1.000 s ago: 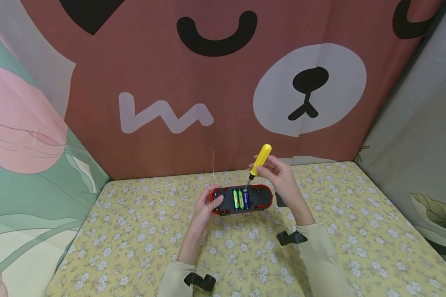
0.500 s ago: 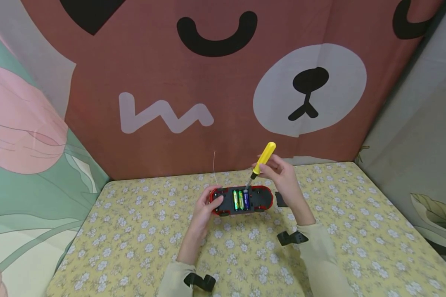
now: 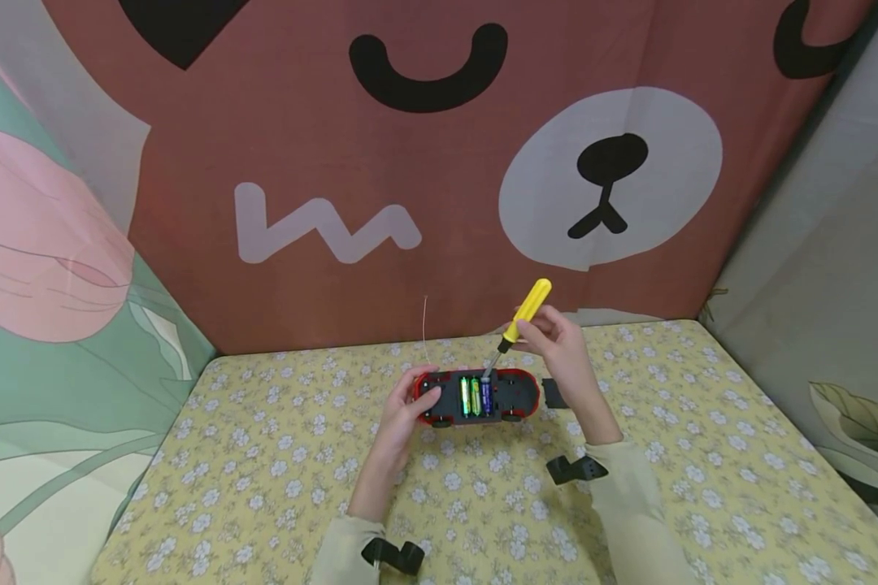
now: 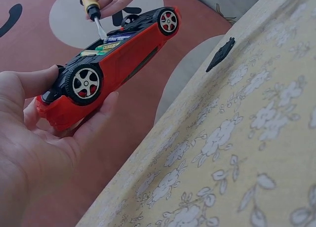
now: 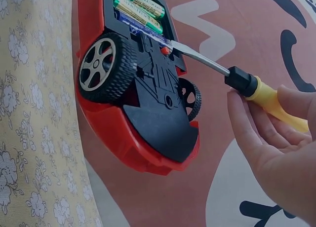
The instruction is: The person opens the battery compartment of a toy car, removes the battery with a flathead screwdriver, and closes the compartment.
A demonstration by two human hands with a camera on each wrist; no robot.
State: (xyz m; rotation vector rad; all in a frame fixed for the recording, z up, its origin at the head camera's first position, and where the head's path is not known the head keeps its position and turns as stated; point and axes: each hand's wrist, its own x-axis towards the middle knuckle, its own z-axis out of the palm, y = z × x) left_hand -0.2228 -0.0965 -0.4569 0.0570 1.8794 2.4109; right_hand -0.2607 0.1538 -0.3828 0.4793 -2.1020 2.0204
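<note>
A red toy car is held belly up by my left hand, thumb on the black underside and fingers beneath the body. Its battery compartment is uncovered, with two green batteries and a blue battery lying side by side. Between thumb and fingers my right hand pinches the yellow handle of a screwdriver. Its flat metal tip meets the end of the blue battery at the compartment's edge. The screwdriver leans up and to the right in the head view.
A black battery cover lies on the floral tablecloth, right of the car. From the car's far side rises a thin antenna wire. Behind the table hangs a brown curtain with a bear print.
The screwdriver's handle has tilted further to the right with my right hand, while its tip stays at the blue battery's end. My left hand and the car have barely shifted.
</note>
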